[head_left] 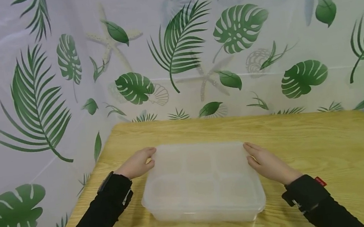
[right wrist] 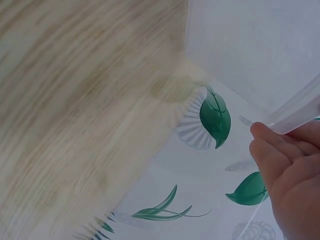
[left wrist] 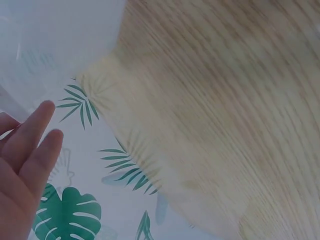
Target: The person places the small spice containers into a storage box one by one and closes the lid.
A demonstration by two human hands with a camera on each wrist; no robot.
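Note:
A translucent white plastic storage box (head_left: 207, 217) with its lid on stands on the wooden table. Faint divided compartments show through the lid (head_left: 200, 172). My left hand (head_left: 138, 163) holds the box at its far left corner, fingertips at the rim. The right hand (head_left: 269, 162) grips the opposite far corner, its thumb lower along the side. In the right wrist view, the fingers (right wrist: 272, 152) meet the rim from outside. The left wrist view shows fingers (left wrist: 30, 130) beside the box wall (left wrist: 65, 35); their contact is partly hidden.
The light wooden table (head_left: 329, 155) extends to the right of the box. A white cloth backdrop (head_left: 143, 30) with green leaves, shells and starfish hangs behind the table and along its left side.

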